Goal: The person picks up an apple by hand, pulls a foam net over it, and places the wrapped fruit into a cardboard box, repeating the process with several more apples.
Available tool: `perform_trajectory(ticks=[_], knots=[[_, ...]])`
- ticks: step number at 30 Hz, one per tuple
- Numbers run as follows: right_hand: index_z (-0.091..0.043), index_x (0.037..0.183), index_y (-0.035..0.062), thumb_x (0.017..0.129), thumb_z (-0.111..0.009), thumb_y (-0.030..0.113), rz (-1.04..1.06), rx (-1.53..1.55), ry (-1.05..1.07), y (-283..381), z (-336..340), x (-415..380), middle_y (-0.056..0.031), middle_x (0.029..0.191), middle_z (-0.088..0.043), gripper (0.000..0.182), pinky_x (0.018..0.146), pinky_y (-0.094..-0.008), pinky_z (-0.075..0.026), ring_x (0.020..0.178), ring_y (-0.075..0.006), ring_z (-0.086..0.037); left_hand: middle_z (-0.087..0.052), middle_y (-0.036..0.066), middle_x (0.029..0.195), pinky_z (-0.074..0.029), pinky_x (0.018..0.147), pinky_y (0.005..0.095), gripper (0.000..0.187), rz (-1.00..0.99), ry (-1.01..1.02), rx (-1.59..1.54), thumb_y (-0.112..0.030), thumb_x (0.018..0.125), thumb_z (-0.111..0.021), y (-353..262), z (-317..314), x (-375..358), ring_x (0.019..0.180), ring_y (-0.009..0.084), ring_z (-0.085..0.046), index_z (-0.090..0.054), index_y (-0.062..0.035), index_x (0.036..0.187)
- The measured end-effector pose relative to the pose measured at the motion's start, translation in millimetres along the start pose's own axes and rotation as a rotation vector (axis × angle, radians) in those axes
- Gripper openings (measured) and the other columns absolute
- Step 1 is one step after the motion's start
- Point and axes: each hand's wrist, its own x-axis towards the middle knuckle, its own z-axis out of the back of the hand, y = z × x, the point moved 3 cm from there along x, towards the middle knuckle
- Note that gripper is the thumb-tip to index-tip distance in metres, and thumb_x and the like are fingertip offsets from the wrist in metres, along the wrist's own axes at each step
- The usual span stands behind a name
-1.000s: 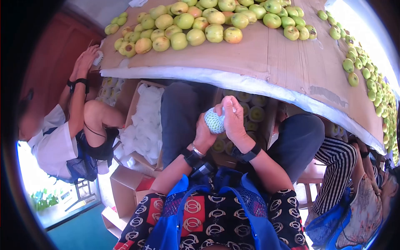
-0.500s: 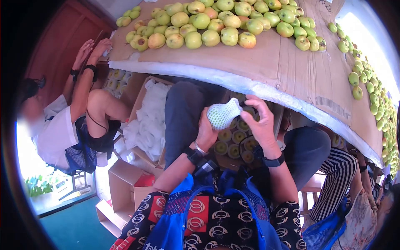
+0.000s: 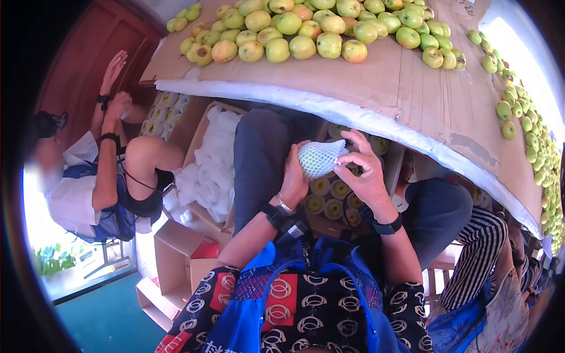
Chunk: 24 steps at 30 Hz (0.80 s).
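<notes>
A pale green apple in a white foam net (image 3: 319,159) is in my left hand (image 3: 293,181), whose fingers wrap round its left side. My right hand (image 3: 369,179) pinches the loose end of the net on the right between thumb and forefinger, the other fingers raised. Below my hands, netted apples (image 3: 333,208) stand in rows in a carton between my knees; my hands and forearms partly hide them. White foam nets (image 3: 212,156) fill a carton to my left.
Loose green apples (image 3: 303,47) are piled on a cardboard-covered table (image 3: 353,82) in front, its padded edge above my knees. At left sits a co-worker (image 3: 76,188) beside a box of netted apples (image 3: 165,112). Empty cartons (image 3: 173,253) lie at lower left. Another person's striped trouser leg (image 3: 477,253) is at right.
The net's loose end has turned up and to the right, and my right thumb and forefinger have closed on it. The co-worker's nearer hand has come down from the table.
</notes>
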Motion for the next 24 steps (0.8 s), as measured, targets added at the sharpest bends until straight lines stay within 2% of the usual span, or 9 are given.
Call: perform_trajectory(ticks=[2,4,5,7,12,14,21,23,24], knots=[[-0.062,0.085,0.0035,0.075,-0.067,0.006,-0.008,0.08,0.056,-5.5,2.0,-1.9,-0.0157,0.122,-0.053,0.012,0.093,-0.0352,-0.039,0.106,-0.0266,-0.054,-0.061,0.008,0.102,-0.051,0.077,0.0324,0.043,-0.014,0.008,0.024,-0.038,0.098,-0.026,-0.2,-1.3,0.0,0.092,0.0172,-0.061,-0.051,-0.005,0.11],[-0.062,0.09,0.0011,0.078,-0.063,0.004,-0.418,0.395,0.035,-31.2,5.4,-5.5,-0.0158,0.125,-0.051,0.012,0.092,-0.0332,-0.04,0.106,-0.0225,-0.054,-0.061,0.008,0.102,-0.051,0.076,0.0317,0.044,0.003,0.024,0.045,-0.039,0.098,-0.026,-1.7,-1.8,-1.1,0.091,0.0169,-0.061,-0.051,-0.0051,0.11],[-0.062,0.09,0.0011,0.078,-0.063,0.004,-0.419,0.394,0.033,-37.0,6.6,-6.3,-0.0158,0.125,-0.051,0.012,0.092,-0.0332,-0.04,0.106,-0.0225,-0.054,-0.061,0.007,0.101,-0.051,0.075,0.0309,0.045,0.014,0.038,0.066,-0.04,0.098,-0.025,-1.9,-1.9,-1.5,0.091,0.0165,-0.061,-0.051,-0.0051,0.11],[-0.061,0.096,-0.0031,0.084,-0.054,-0.001,-0.464,0.451,0.18,-44.3,1.7,-7.2,-0.0108,0.129,-0.048,0.014,0.087,-0.0272,-0.042,0.107,-0.0131,-0.051,-0.061,0.007,0.101,-0.051,0.075,0.0306,0.045,0.031,0.04,0.078,-0.041,0.097,-0.026,0.5,-2.5,-1.5,0.09,0.0162,-0.061,-0.051,-0.0052,0.11],[-0.059,0.098,0.0002,0.075,-0.054,-0.009,-0.403,0.552,0.133,-53.0,-4.4,-12.1,-0.0127,0.125,-0.052,0.026,0.089,-0.0278,-0.042,0.105,-0.0164,-0.052,-0.061,0.006,0.099,-0.05,0.076,0.0288,0.044,0.079,0.007,-0.029,-0.041,0.096,-0.031,-1.8,-4.3,-4.2,0.086,0.0145,-0.061,-0.051,-0.0045,0.109],[-0.059,0.101,0.0006,0.072,-0.055,-0.01,-0.346,0.603,0.103,-49.0,-3.3,-10.4,-0.0124,0.125,-0.052,0.031,0.091,-0.0287,-0.042,0.107,-0.0169,-0.052,-0.062,0.005,0.099,-0.05,0.076,0.0293,0.036,0.039,0.121,0.105,-0.037,0.094,-0.04,-2.9,-4.6,-4.1,0.089,0.0143,-0.061,-0.053,-0.0061,0.108],[-0.057,0.104,0.0002,0.068,-0.062,-0.004,-0.27,0.539,0.071,-33.6,-7.7,-4.3,-0.0119,0.119,-0.056,0.036,0.091,-0.0291,-0.042,0.106,-0.0182,-0.054,-0.061,0.005,0.094,-0.049,0.074,0.0265,0.023,-0.044,0.079,0.175,-0.022,0.091,-0.049,0.8,-3.3,-2.1,0.085,0.0123,-0.059,-0.054,-0.0044,0.104],[-0.057,0.104,0.0004,0.066,-0.067,0.004,-0.276,0.213,0.131,-25.7,-6.4,-1.8,-0.0129,0.113,-0.058,0.04,0.089,-0.0294,-0.043,0.102,-0.0204,-0.057,-0.059,0.004,0.092,-0.046,0.07,0.0248,0.021,-0.118,0.079,0.397,-0.019,0.089,-0.053,1.4,-1.0,-1.0,0.08,0.0092,-0.056,-0.056,-0.0023,0.1],[-0.057,0.104,0.0004,0.066,-0.067,0.004,-0.278,0.213,0.132,-22.9,-7.3,0.4,-0.0129,0.113,-0.058,0.04,0.089,-0.0294,-0.043,0.102,-0.0204,-0.057,-0.059,0.004,0.092,-0.046,0.07,0.0248,0.021,-0.117,0.078,0.396,-0.019,0.089,-0.053,1.3,-0.7,-1.8,0.08,0.0092,-0.056,-0.056,-0.0023,0.1]])
